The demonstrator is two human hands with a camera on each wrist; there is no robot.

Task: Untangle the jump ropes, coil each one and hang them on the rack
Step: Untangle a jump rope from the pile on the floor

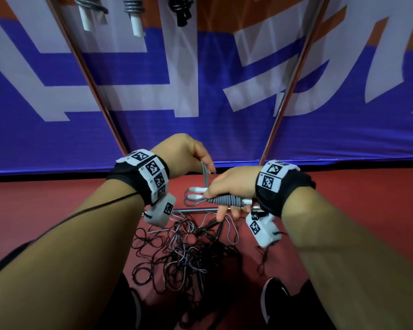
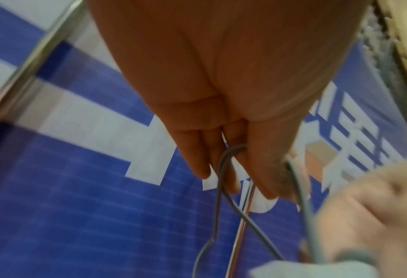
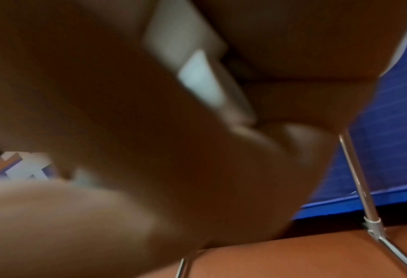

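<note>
Three coiled ropes [image 1: 131, 5] already hang on the rack [image 1: 86, 75]; a tangled pile [image 1: 184, 253] waits on the floor. My right hand [image 1: 234, 184] grips the grey rope's wrapped coil [image 1: 224, 200], while my left hand [image 1: 188, 153] pinches its loose loop [image 2: 223, 169], finishing the wrap, I judge.

Bare forearms; black wrist wraps [image 1: 129, 179] banded with white tiles bearing black square markers; white camera boxes [image 1: 161, 211] beneath; black shoes [image 1: 273, 298].
</note>
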